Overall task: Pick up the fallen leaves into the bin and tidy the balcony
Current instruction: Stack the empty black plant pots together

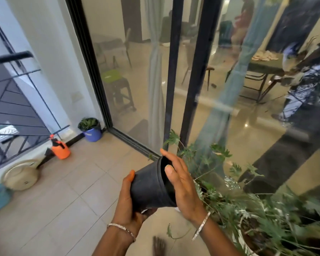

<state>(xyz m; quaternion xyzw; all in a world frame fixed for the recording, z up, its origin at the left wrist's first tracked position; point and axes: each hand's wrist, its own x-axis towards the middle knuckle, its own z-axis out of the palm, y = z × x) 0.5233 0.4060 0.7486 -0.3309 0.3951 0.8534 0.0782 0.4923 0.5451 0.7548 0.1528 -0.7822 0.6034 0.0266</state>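
The black pot (151, 189) is looking like matt plastic with a dull, slightly dusty skin. The floor tiles (67, 200) are showing a smooth, pale, low-sheen finish. The glass door (129, 71) is shining and reflecting, and its black frame (92, 71) is looking like smooth painted metal. The blue bucket (92, 134) and the orange sprayer (60, 149) are appearing as smooth plastic. The bracelets (201, 228) on both wrists are glinting like metal

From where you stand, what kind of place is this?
Most likely a home balcony: a metal railing on the left, a tiled floor, and a sliding glass door with a furnished room behind it.
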